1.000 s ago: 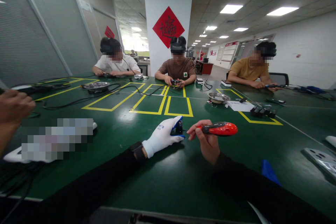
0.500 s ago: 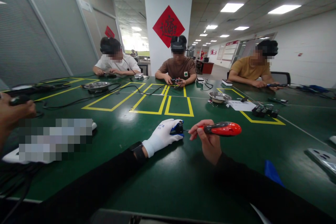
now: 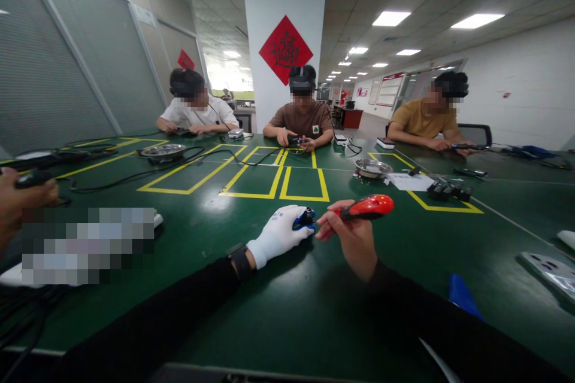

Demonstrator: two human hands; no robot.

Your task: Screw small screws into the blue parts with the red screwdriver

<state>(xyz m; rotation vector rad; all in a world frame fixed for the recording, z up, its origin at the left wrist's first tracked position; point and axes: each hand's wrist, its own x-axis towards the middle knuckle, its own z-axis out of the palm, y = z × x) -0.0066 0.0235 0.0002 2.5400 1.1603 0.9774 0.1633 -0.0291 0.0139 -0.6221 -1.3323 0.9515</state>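
Observation:
My left hand (image 3: 282,232), in a white glove with blue fingertips, is closed round a small black part (image 3: 307,216) near the middle of the green table. The glove hides much of that part, so its kind is unclear. Just to the right, my bare right hand (image 3: 353,236) grips a screwdriver (image 3: 369,207) with a red and black handle. The handle points up and right. Its tip end is by the left hand's fingertips; whether it touches the black part I cannot tell.
Yellow tape outlines mark the green table (image 3: 215,311). A metal bowl (image 3: 372,169), paper (image 3: 406,182) and several black parts (image 3: 449,190) lie at right; another bowl (image 3: 162,152) at left. A phone (image 3: 545,272) and blue object (image 3: 462,294) are near right. Co-workers sit opposite; another's hand (image 3: 33,191) shows left.
My right hand has turned the screwdriver so its handle tilts up more, and its tip end is closer to the left hand. The left hand keeps its hold. The view has shifted slightly.

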